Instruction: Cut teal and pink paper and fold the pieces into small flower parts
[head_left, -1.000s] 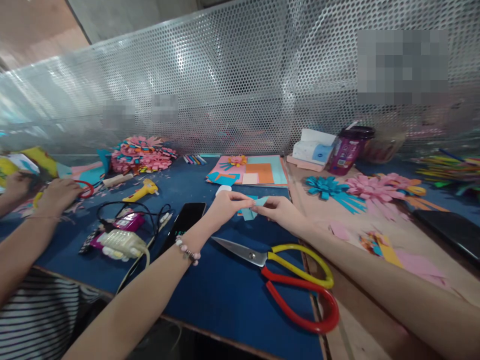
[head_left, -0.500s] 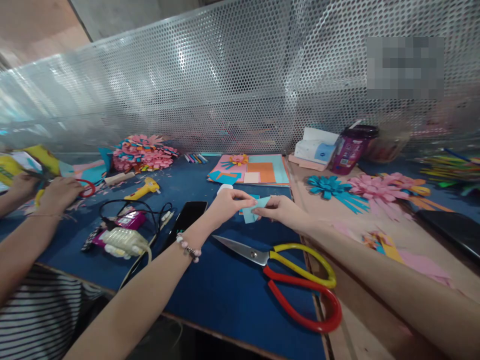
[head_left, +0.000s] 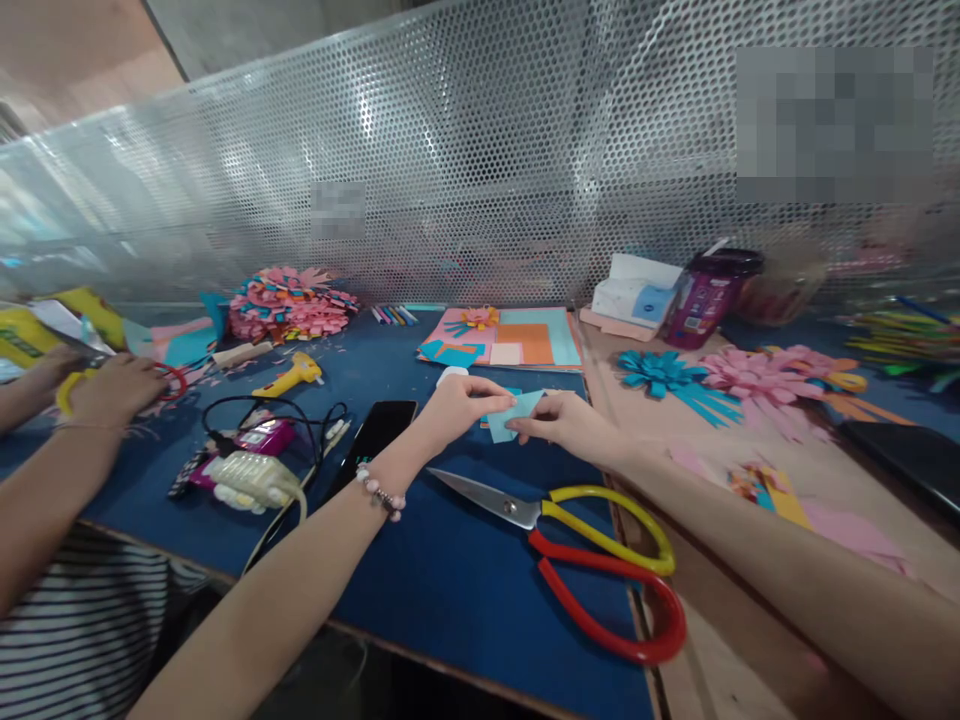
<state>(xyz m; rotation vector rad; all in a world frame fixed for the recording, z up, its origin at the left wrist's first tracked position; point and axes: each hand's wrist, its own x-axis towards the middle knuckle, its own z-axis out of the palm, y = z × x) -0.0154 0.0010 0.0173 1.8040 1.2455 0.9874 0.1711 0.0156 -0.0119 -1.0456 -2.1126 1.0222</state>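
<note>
Between my two hands is a small piece of light blue paper [head_left: 507, 424], held above the blue table [head_left: 450, 600]. My left hand [head_left: 459, 408], with a beaded bracelet [head_left: 380, 494] at the wrist, pinches its upper left edge. The fingers of my right hand [head_left: 566, 425] are closed on its right side. Darker blue and orange paper shows partly behind it. Below my hands lies a large pair of scissors [head_left: 525, 512], blades pointing left, with one yellow and one red handle. A black phone [head_left: 382, 432] lies beside my left forearm.
At left, a co-worker's hands [head_left: 120, 390] hold scissors over paper. A yellow glue gun [head_left: 291, 375], cables and a purple device [head_left: 262, 440] lie between us. Coloured paper sheets [head_left: 525, 340] lie ahead. Paper flowers [head_left: 660, 375] and a purple cup [head_left: 709, 300] are at right.
The light blue paper has turned slightly and shows a broader face between my fingers. Both my hands stay in nearly the same place. The co-worker's scissors have shifted.
</note>
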